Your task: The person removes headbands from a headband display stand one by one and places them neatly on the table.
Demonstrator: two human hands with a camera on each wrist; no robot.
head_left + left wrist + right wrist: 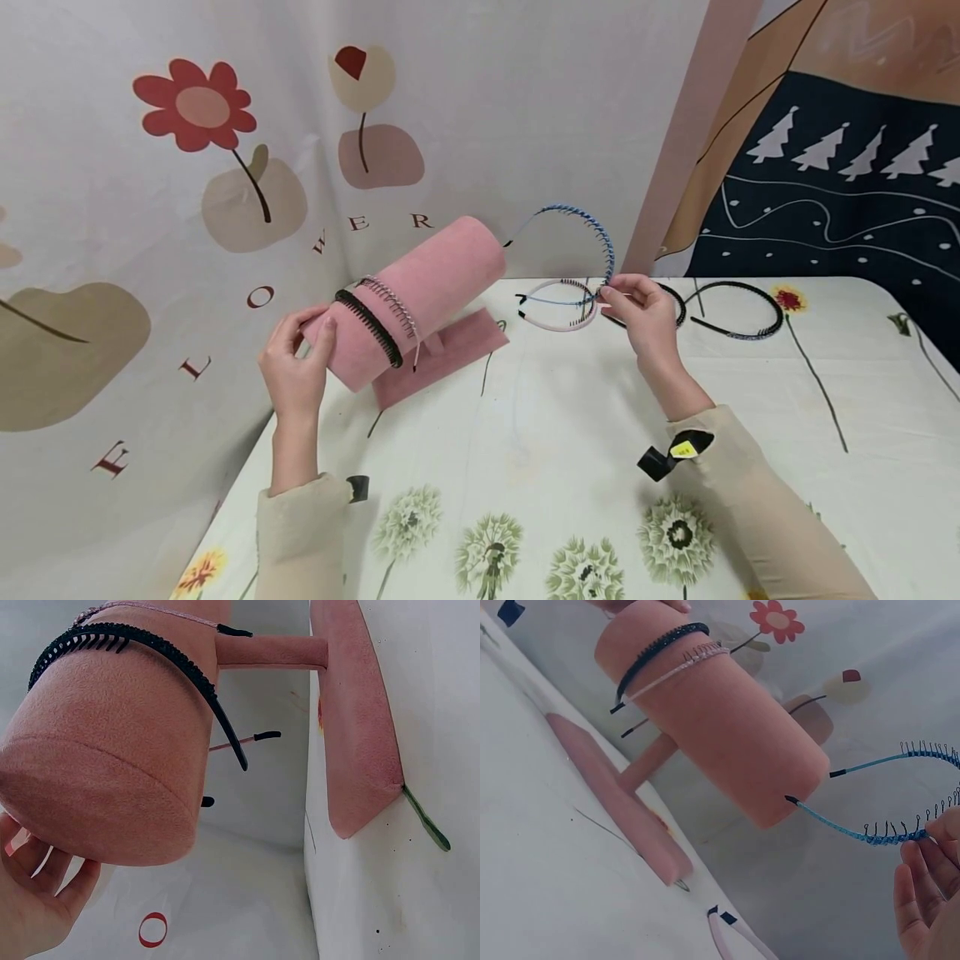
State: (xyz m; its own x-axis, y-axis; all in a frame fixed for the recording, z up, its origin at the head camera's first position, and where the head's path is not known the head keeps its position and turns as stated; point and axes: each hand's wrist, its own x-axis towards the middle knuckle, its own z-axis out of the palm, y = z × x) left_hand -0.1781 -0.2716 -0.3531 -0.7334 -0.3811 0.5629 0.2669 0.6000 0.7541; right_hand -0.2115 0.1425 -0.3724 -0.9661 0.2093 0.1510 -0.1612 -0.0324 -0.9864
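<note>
Right hand (645, 317) pinches likely light, springy blue headband (606, 240) at its right side; left hand (294, 367) grips pink stand (442, 271)

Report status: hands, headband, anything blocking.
Left hand holding roll. Right hand pinching blue headband, raised off table, tips near roll's bare end. Black headband and pale headband sit nearer left hand. Nothing seen blocking.

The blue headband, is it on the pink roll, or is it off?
Off: the right hand holds the blue headband, its arc beyond the end of the pink roll. Whether a tip touches the roll, I cannot tell.
</note>
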